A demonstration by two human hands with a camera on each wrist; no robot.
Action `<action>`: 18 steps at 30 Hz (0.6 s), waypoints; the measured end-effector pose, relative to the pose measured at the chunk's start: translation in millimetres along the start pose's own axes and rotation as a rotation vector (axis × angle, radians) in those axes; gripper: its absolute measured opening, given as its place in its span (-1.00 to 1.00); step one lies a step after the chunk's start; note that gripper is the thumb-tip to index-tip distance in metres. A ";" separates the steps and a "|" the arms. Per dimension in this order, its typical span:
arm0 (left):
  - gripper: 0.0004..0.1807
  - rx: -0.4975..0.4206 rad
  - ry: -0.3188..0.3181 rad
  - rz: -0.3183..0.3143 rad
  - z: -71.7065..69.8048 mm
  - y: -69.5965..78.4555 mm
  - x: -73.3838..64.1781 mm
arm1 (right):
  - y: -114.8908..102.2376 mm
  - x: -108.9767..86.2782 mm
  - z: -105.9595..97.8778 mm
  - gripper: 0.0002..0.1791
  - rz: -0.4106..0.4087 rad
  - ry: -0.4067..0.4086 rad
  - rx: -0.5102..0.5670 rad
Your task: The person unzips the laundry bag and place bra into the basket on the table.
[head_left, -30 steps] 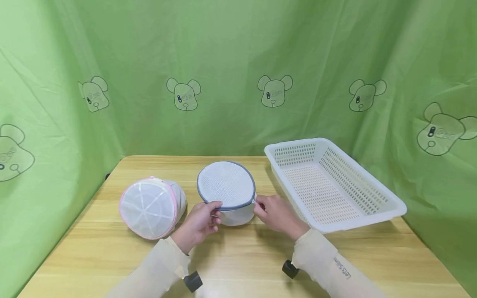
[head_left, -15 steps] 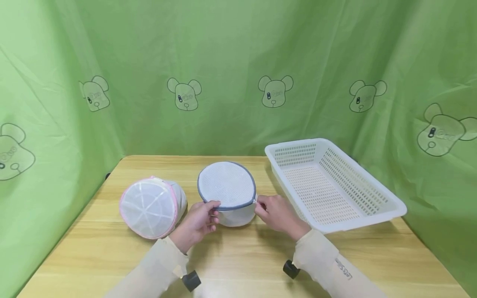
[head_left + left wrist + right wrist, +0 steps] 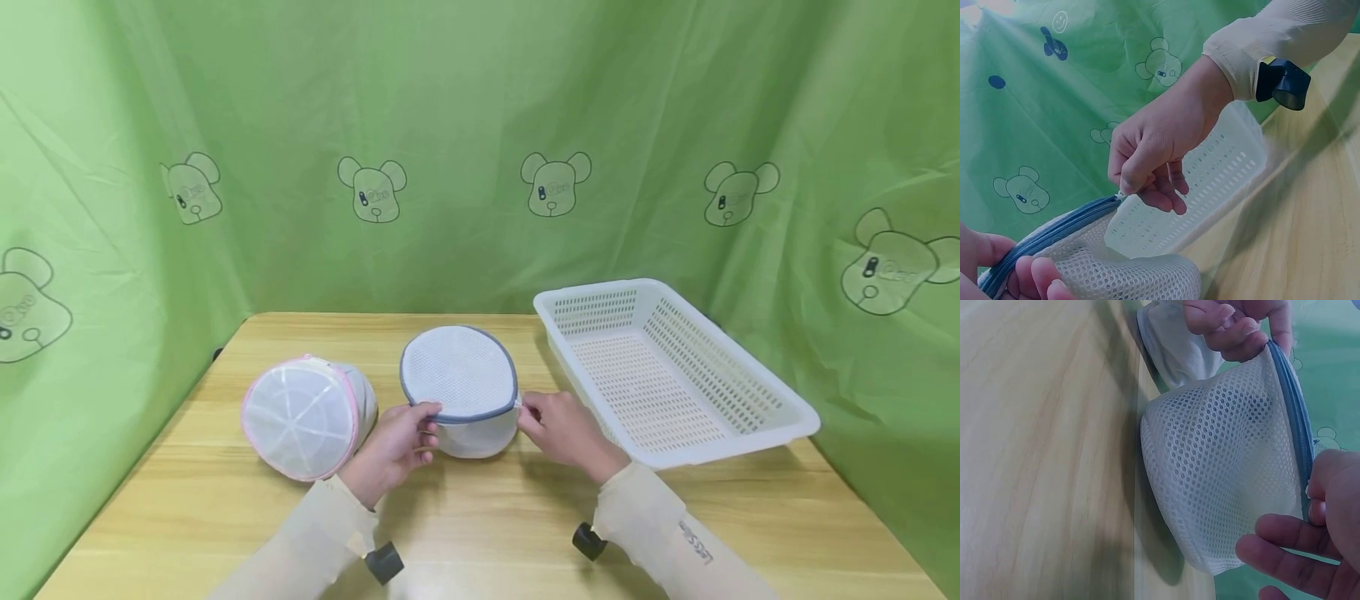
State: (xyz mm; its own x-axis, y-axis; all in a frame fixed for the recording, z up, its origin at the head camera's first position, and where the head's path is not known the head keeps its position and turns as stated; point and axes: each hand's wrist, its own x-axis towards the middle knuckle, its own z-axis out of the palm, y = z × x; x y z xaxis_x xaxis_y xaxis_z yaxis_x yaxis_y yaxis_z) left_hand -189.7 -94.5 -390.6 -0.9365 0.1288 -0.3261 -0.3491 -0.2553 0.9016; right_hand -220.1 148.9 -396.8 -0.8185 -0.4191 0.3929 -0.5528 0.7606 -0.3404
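Bag (image 3: 459, 371) is left of the basket (image 3: 645, 379), white mesh, blue-grey rim, round top facing up and tipped toward the person; can't tell if its base touches the table (image 3: 465, 533). Both hands are on it, apart from each other. Left hand (image 3: 397, 447), on the bag's side away from the basket, pinches the near rim, thumb on top, fingers bent underneath. Right hand (image 3: 562, 427), near the basket's left side, pinches the small pale pull (image 3: 518, 402) between thumb and forefinger at the bag's basket-side edge; other fingers loosely bent, per the wrist views. Zip (image 3: 1054, 234) runs along the rim between the two hands, teeth look closed on the stretch that shows. Pink bag (image 3: 300, 421), white with pink rim, is on the table farther left of the basket than the first bag, pale strips crossing its round face, face tilted toward the person. Basket is white plastic, slotted walls and floor. Wood-grain table is under the basket. Green curtain (image 3: 465, 83) with bear prints (image 3: 551, 190) hangs behind the basket and to both sides. Cream sleeves (image 3: 667, 529) come in from in front of the basket, dark lettering (image 3: 696, 542) on the right one, a black box (image 3: 589, 542) at each wrist
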 end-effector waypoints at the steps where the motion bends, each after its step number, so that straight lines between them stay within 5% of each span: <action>1: -0.86 -0.001 0.002 0.000 0.2 0.1 0.0 | 0.1 0.0 -0.1 -0.68 -0.001 0.001 0.001; 18: -0.86 -0.035 0.021 -0.006 -2.4 2.4 3.0 | 0.7 0.3 -1.4 -0.67 0.003 -0.004 0.011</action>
State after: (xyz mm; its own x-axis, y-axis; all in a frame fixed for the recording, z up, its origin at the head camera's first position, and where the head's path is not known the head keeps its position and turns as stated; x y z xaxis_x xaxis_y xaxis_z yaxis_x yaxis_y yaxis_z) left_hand -193.5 -97.1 -390.0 -0.9348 0.1102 -0.3377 -0.3553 -0.2876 0.8894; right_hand -220.6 150.0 -395.8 -0.8209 -0.4188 0.3881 -0.5519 0.7565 -0.3510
